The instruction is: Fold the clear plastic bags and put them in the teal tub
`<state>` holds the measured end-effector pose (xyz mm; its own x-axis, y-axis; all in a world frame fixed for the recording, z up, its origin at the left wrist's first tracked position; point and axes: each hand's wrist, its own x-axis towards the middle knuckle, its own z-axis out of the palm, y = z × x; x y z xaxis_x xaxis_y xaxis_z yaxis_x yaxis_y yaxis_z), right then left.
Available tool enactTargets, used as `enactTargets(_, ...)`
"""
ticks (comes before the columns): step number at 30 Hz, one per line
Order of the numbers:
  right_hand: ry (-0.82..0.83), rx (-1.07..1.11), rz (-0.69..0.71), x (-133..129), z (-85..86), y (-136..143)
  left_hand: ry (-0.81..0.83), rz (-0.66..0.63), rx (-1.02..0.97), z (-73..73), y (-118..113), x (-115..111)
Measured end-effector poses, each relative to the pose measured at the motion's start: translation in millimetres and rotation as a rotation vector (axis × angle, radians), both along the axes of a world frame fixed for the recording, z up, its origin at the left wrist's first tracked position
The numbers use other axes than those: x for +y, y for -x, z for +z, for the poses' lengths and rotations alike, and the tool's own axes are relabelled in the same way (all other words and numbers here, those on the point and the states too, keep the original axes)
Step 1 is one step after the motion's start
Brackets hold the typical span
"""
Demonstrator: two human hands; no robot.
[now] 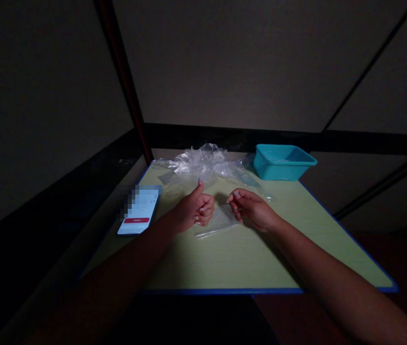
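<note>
A clear plastic bag (217, 223) lies on the table between my hands, its front edge slanting up to the right. My left hand (198, 208) is curled into a fist with the thumb pointing up, beside the bag's left side; nothing shows in it. At the bag's right side, my right hand (251, 208) has its fingers bent inward, the thumb close to the index finger. Whether those fingers pinch a thin piece of the bag cannot be made out. Behind both hands spreads a crumpled heap of clear plastic bags (203, 160).
A turquoise plastic basin (278, 167) stands at the table's back right corner. On the left lies a phone (140, 211) with its screen lit. The pale table (239, 268) has a blue edge, and dark wall panels rise behind it.
</note>
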<state>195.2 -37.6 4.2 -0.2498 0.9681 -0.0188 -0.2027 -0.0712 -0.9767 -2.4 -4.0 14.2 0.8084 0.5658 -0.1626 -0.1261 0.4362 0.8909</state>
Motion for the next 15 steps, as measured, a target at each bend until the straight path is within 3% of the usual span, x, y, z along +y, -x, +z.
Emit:
enactTargets(2, 0.115, 0.028, 0.044, 2, -0.9, -1, 0.019, -0.022, 0.005, -4.2, -1, 1)
enactTargets(5, 0.255, -0.008, 0.1, 6, -4.3, -4, 0.04, -0.051, 0.165, -11.5, -5, 0)
enactTargets(9, 0.326, -0.089, 0.106, 9, -7.0, -2, 0.0, -0.069, 0.371, -15.7, -10, -2)
enactTargets(15, 0.328, -0.116, 0.084, 4, -0.1, 0, -0.025, -0.053, 0.294, -12.3, -8, -1)
